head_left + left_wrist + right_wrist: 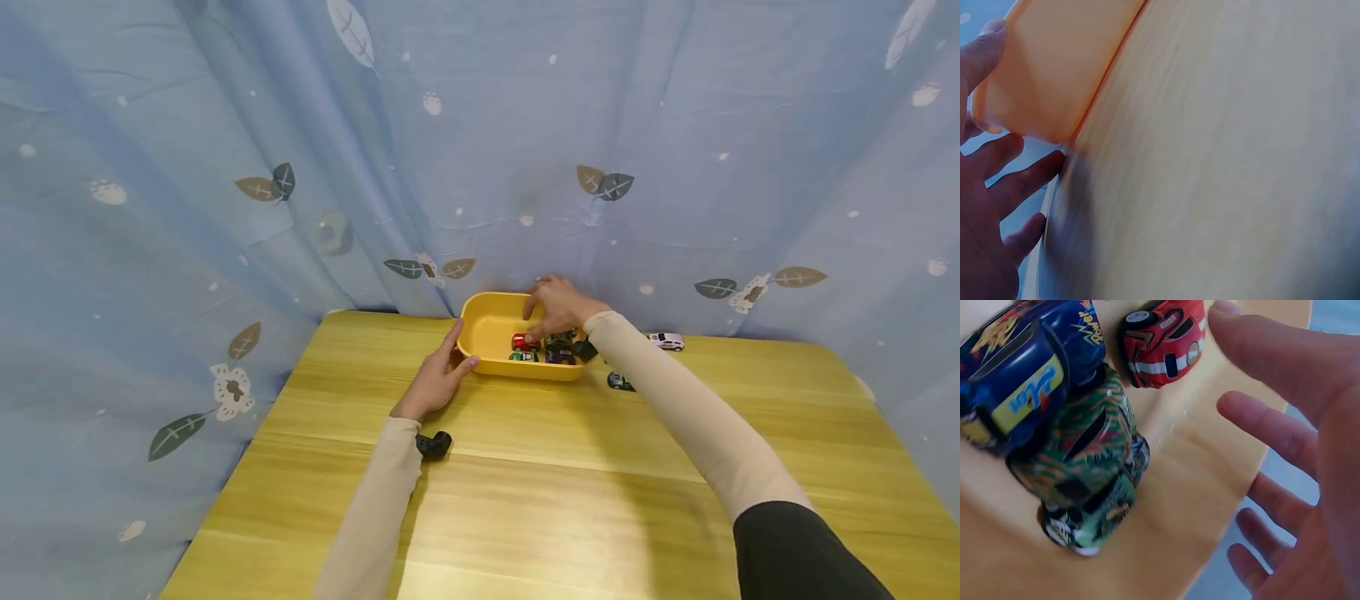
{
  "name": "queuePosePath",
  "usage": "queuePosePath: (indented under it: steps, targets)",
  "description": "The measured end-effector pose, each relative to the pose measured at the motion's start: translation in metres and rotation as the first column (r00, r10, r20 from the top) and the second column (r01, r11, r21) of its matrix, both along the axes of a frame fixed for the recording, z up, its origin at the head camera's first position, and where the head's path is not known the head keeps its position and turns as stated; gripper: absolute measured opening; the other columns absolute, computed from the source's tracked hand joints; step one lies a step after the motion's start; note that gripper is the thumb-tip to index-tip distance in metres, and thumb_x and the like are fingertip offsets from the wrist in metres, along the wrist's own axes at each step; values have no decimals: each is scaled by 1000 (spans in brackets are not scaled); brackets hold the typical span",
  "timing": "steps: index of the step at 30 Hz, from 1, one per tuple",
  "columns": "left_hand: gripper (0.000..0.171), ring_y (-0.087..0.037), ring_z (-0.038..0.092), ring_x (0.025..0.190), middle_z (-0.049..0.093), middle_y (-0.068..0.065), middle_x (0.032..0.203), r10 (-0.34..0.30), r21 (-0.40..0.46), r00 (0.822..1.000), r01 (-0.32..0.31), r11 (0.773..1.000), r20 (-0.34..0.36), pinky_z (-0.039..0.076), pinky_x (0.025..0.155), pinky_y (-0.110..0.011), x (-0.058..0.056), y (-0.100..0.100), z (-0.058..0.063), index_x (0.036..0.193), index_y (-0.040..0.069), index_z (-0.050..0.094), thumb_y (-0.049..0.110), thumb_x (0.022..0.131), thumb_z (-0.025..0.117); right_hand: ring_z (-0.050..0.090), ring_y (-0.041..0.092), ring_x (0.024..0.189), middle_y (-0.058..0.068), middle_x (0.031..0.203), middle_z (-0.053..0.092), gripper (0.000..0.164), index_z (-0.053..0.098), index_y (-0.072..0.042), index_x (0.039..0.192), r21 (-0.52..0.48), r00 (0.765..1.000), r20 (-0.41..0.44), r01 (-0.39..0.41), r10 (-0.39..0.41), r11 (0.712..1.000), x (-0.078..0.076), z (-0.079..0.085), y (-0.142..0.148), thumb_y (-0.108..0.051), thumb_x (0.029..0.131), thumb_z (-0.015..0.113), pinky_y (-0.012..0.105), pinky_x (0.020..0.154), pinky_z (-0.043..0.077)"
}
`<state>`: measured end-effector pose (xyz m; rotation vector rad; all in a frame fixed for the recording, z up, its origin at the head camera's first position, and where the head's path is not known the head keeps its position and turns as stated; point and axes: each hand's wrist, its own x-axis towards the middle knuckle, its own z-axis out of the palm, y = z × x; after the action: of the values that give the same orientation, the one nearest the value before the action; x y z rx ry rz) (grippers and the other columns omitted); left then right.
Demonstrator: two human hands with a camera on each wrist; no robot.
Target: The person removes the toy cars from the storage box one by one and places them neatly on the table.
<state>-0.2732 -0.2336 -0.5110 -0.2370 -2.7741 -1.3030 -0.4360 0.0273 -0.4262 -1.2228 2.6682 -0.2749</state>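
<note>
A yellow plastic bin (491,327) stands on the wooden table with several toy cars in its right part. My left hand (437,379) holds the bin's left end. In the left wrist view the thumb lies against the bin's wall (1054,69) and the other fingers spread around its end. My right hand (558,304) reaches over the bin with fingers apart, its thumb tip right at a red toy car (1163,347). Beside that car are a dark blue car (1029,375), a camouflage car (1079,444) and a green car (523,357).
To the right of the bin, a white toy car (666,341) and a dark toy car (619,382) lie on the table (525,500), partly behind the right forearm. A blue patterned curtain (495,150) hangs directly behind the bin and along the left side.
</note>
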Motion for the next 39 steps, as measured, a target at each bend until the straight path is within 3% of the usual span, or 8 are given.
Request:
queuePosePath:
  steps: [7, 14, 21, 29, 33, 37, 39]
  targets:
    - [82, -39, 37, 157, 28, -12, 175, -9, -8, 1000, 9, 1000, 7, 30, 129, -58, 0, 5, 1, 173, 25, 13, 50, 108, 58, 38, 47, 151, 17, 149, 62, 32, 85, -21, 109, -2, 998, 55, 19, -19, 1000, 0, -11, 2, -43, 86, 90, 70, 123, 27]
    - [81, -39, 36, 157, 26, -10, 176, -11, -5, 1000, 11, 1000, -1, 29, 129, -57, -2, 9, 1, 173, 26, 14, 47, 108, 58, 54, 36, 134, 7, 128, 70, 26, 87, -24, 101, 36, 993, 94, 63, -67, 997, 1, -14, 4, -44, 84, 91, 65, 117, 36]
    - [82, -39, 39, 156, 29, -11, 175, -22, -17, 1000, 22, 1000, 3, 32, 128, -57, -2, 11, 4, 173, 28, 13, 49, 108, 58, 52, 37, 135, 11, 131, 65, 25, 87, -26, 98, 71, 994, 77, 77, -83, 994, 0, -16, 5, -43, 81, 93, 67, 117, 34]
    - [83, -40, 38, 156, 28, -11, 175, -12, -10, 1000, 12, 1000, 12, 31, 128, -58, -3, 7, 4, 173, 29, 12, 51, 107, 58, 50, 42, 135, 14, 131, 65, 23, 88, -21, 96, 40, 994, 84, 62, -65, 997, 0, -12, 3, -38, 83, 93, 69, 115, 33]
    - [83, -39, 37, 157, 27, -11, 176, -11, -8, 1000, 11, 1000, 17, 30, 129, -58, -3, 5, 1, 173, 29, 12, 52, 107, 58, 42, 43, 144, 16, 144, 61, 25, 87, -19, 102, 29, 995, 82, 57, -59, 998, 1, -14, 3, -38, 86, 91, 71, 116, 28]
    - [84, -39, 35, 158, 27, -11, 176, -6, -3, 1000, 6, 1000, 26, 29, 129, -57, 0, 1, -1, 173, 30, 12, 52, 107, 58, 24, 45, 158, 19, 166, 42, 27, 86, -17, 107, -7, 996, 80, 49, -48, 999, 5, -11, 5, -36, 88, 89, 72, 122, 17]
    - [84, -39, 36, 157, 29, -13, 175, 1, 3, 1000, -1, 1000, 27, 29, 129, -58, 2, -1, -1, 173, 29, 12, 51, 107, 59, 21, 45, 159, 19, 170, 36, 28, 85, -15, 109, -29, 997, 67, 30, -28, 999, 6, -8, 6, -35, 89, 88, 72, 123, 15]
